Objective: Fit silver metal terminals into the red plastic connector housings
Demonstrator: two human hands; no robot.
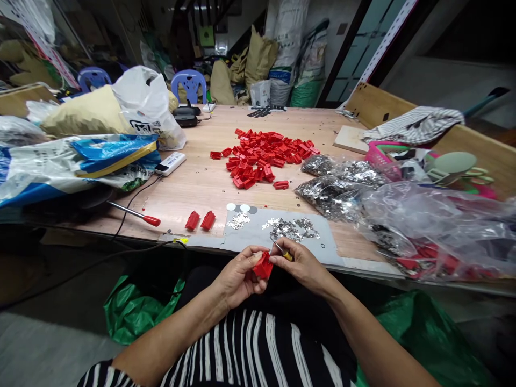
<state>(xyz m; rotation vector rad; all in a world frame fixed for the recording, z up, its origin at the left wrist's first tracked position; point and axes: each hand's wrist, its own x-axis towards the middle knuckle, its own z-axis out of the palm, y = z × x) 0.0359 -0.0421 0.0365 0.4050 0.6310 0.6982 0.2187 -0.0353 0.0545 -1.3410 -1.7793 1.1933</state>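
Note:
My left hand (243, 274) is closed around a red plastic part (263, 265), held just off the table's front edge. Close against that part, my right hand (300, 263) grips a small tool with a yellow handle (287, 255) and a thin metal tip; whether its fingertips also pinch a metal piece cannot be made out. Beyond my hands lies a grey mat (242, 236) bearing small silvery metal pieces (292, 228) and another little pile of metal pieces (238, 221). Two red parts (200, 220) stand side by side left of the mat.
A heap of red parts (268, 153) covers the middle of the table. Clear bags of metal pieces (334, 193) lie to the right, near a pink basket (382, 158). At left are plastic sacks (80, 161), a white power bank (171, 163) and a red-tipped lever (151, 220).

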